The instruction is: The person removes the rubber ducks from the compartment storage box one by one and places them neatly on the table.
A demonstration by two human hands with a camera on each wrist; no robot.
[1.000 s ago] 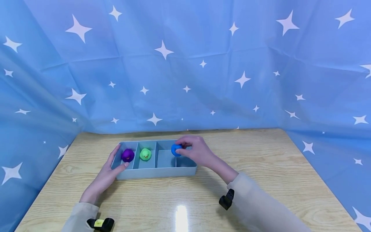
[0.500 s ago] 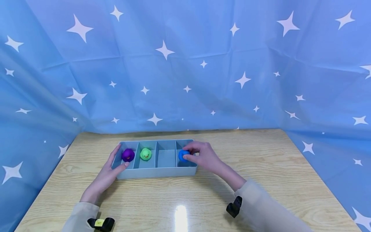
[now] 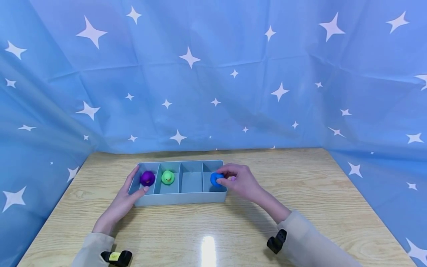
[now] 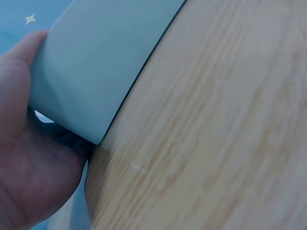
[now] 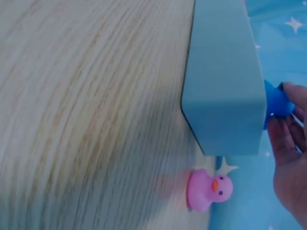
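Note:
A light blue four-sided box (image 3: pixel 180 199) with dividers stands on the table. My left hand (image 3: pixel 119 202) grips its left end, thumb at the front rim and fingers along the side; in the left wrist view the hand (image 4: pixel 29 143) spans the box's corner. My right hand (image 3: pixel 242 181) pinches a blue rubber duck (image 3: pixel 216 179) at the rightmost compartment. Part of that blue duck (image 5: pixel 278 101) shows above the box wall in the right wrist view. A purple rubber duck (image 3: pixel 147 178) sits in the leftmost compartment, a green rubber duck (image 3: pixel 168 177) in the one beside it.
A pink rubber duck (image 5: pixel 207 189) stands on the table just outside the box's right end, mostly hidden by the right hand in the head view. Blue star-printed cloth (image 3: pixel 213 81) hangs behind and beside the wooden table (image 3: pixel 166 233).
My right hand has carried the blue duck rightward, from over the divider into the rightmost compartment. A bit of the pink duck has come into view. My left hand stays put.

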